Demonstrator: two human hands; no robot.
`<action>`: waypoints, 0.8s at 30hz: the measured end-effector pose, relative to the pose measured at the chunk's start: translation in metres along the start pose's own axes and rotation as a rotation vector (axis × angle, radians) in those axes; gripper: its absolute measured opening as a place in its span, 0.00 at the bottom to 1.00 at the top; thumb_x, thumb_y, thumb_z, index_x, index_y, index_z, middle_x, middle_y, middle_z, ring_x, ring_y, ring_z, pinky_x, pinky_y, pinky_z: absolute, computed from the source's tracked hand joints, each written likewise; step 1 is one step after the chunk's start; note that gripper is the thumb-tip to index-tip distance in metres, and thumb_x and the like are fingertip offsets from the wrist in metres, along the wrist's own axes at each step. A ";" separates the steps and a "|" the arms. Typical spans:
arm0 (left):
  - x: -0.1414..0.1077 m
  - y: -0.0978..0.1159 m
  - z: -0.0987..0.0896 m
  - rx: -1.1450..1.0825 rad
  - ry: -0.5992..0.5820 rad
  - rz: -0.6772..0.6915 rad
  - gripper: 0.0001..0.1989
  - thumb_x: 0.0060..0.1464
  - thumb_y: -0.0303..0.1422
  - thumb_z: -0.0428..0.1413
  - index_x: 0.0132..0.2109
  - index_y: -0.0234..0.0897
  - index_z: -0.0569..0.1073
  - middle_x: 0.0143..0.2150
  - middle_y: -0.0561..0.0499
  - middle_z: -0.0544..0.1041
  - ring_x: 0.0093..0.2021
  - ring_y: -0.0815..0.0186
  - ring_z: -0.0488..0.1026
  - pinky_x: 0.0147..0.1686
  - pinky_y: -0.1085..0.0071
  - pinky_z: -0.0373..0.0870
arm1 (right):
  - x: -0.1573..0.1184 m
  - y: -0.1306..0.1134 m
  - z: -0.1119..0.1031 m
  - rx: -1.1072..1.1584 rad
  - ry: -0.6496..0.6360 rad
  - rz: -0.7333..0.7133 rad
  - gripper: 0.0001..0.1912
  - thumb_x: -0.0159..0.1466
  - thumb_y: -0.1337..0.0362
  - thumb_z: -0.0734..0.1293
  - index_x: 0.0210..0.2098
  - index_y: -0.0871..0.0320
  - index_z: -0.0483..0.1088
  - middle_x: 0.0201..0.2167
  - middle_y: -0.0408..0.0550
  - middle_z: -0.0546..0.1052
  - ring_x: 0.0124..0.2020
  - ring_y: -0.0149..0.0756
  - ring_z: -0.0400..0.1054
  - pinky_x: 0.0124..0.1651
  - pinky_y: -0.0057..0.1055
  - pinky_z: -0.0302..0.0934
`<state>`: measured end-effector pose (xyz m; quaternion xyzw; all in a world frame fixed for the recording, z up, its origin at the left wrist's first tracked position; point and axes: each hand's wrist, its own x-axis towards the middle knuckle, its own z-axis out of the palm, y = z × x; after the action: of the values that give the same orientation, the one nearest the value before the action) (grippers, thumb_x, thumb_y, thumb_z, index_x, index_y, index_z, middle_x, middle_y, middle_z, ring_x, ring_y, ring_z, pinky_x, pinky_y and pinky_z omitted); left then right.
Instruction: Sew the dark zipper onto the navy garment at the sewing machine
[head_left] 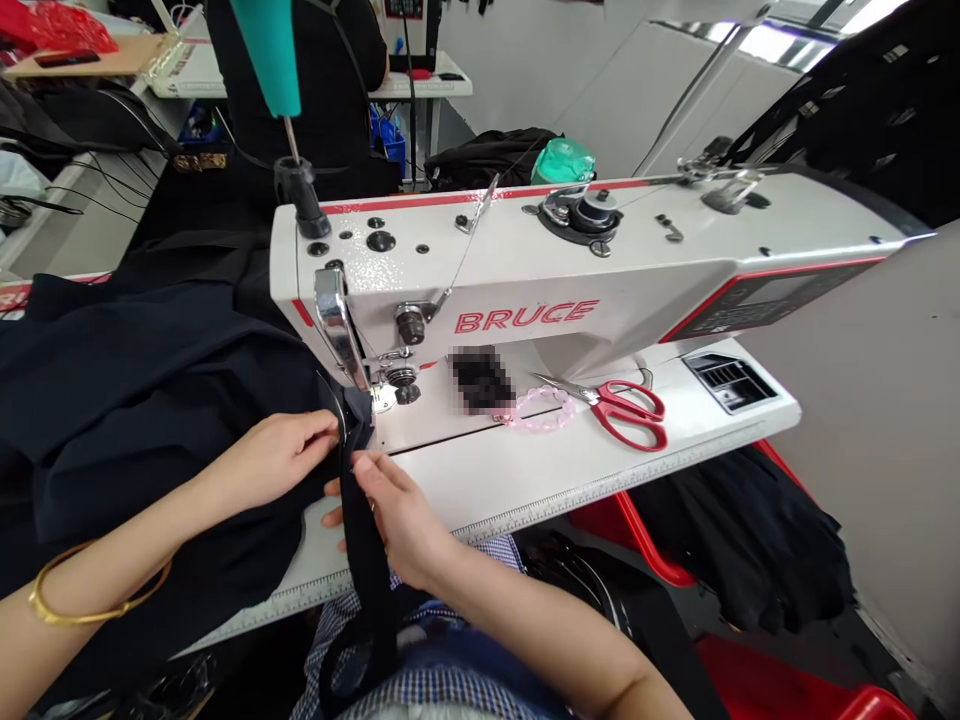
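currently, the long, narrow black fabric strip (367, 560) runs from the needle end of the glossy white, red-trimmed sewing machine (495, 270) down over the ruled white table edge (517, 518) toward you. your right hand (405, 515) pinches it between thumb and fingers. your left hand (281, 460) rests on the spread of dark navy cloth (165, 350), fingertips near the strip; whether they grip cannot be told. to the right, red-handled metal scissors (602, 397) lie beside a loop of pink translucent beads (551, 426).

The sewing machine (517, 285) and heaped dark cloth (750, 545) suggest a garment workshop.
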<state>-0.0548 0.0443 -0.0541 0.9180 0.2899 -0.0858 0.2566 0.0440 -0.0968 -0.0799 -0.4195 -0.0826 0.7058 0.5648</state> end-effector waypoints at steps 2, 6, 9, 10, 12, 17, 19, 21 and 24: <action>-0.009 0.002 0.002 -0.047 -0.050 0.004 0.15 0.57 0.40 0.41 0.29 0.39 0.65 0.24 0.56 0.70 0.23 0.70 0.66 0.25 0.75 0.58 | 0.008 -0.006 -0.006 -0.096 0.058 -0.023 0.17 0.62 0.54 0.57 0.47 0.55 0.54 0.31 0.42 0.69 0.23 0.27 0.65 0.23 0.25 0.60; -0.018 0.003 0.005 -0.079 -0.043 0.017 0.15 0.57 0.41 0.42 0.28 0.38 0.64 0.22 0.56 0.68 0.22 0.71 0.63 0.24 0.75 0.56 | 0.020 -0.017 -0.017 -0.785 0.013 -0.316 0.27 0.60 0.68 0.56 0.58 0.50 0.49 0.27 0.39 0.70 0.25 0.30 0.65 0.33 0.29 0.61; -0.019 0.002 0.005 -0.085 -0.060 0.044 0.16 0.57 0.41 0.42 0.28 0.38 0.64 0.23 0.56 0.68 0.23 0.70 0.64 0.25 0.74 0.57 | 0.025 -0.033 -0.021 -1.270 -0.082 -0.433 0.25 0.59 0.71 0.54 0.56 0.50 0.58 0.35 0.43 0.73 0.32 0.33 0.67 0.41 0.32 0.59; -0.019 0.001 0.004 -0.096 -0.069 0.047 0.16 0.57 0.41 0.42 0.28 0.38 0.64 0.24 0.56 0.68 0.24 0.70 0.64 0.26 0.74 0.57 | 0.026 -0.038 -0.021 -1.354 -0.113 -0.425 0.24 0.60 0.71 0.53 0.53 0.51 0.61 0.36 0.44 0.74 0.33 0.34 0.67 0.42 0.31 0.59; -0.018 0.000 0.004 -0.125 -0.087 0.041 0.16 0.57 0.42 0.42 0.28 0.38 0.64 0.24 0.56 0.68 0.24 0.71 0.64 0.26 0.75 0.58 | 0.029 -0.047 -0.020 -1.468 -0.176 -0.388 0.21 0.59 0.71 0.53 0.49 0.54 0.66 0.34 0.44 0.75 0.34 0.35 0.68 0.39 0.30 0.59; -0.021 0.004 0.009 -0.200 -0.114 0.015 0.16 0.57 0.42 0.43 0.28 0.38 0.65 0.24 0.57 0.68 0.24 0.71 0.63 0.25 0.76 0.58 | 0.039 -0.048 -0.018 -1.631 -0.064 -0.430 0.15 0.56 0.69 0.56 0.39 0.54 0.70 0.30 0.43 0.76 0.31 0.35 0.68 0.35 0.28 0.58; -0.025 0.007 0.011 -0.189 -0.132 0.034 0.16 0.57 0.41 0.43 0.27 0.38 0.64 0.24 0.56 0.68 0.25 0.71 0.65 0.25 0.76 0.59 | 0.043 -0.044 -0.017 -1.626 0.075 -0.430 0.13 0.57 0.68 0.56 0.34 0.55 0.71 0.28 0.44 0.76 0.30 0.36 0.68 0.35 0.29 0.57; -0.030 0.011 0.013 -0.167 -0.150 0.056 0.16 0.57 0.40 0.43 0.27 0.38 0.65 0.25 0.56 0.69 0.27 0.70 0.66 0.27 0.76 0.60 | 0.045 -0.042 -0.017 -1.553 0.159 -0.444 0.13 0.58 0.69 0.56 0.32 0.55 0.71 0.27 0.44 0.75 0.30 0.35 0.68 0.36 0.29 0.58; -0.034 0.013 0.013 -0.198 -0.126 0.021 0.15 0.57 0.42 0.42 0.31 0.39 0.67 0.29 0.56 0.71 0.29 0.70 0.68 0.29 0.75 0.61 | 0.039 -0.035 -0.016 -1.294 0.212 -0.485 0.15 0.62 0.68 0.53 0.43 0.57 0.67 0.25 0.42 0.73 0.27 0.31 0.67 0.36 0.27 0.59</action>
<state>-0.0753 0.0124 -0.0492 0.8838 0.2707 -0.1117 0.3648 0.0800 -0.0571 -0.0889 -0.7081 -0.5220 0.3240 0.3482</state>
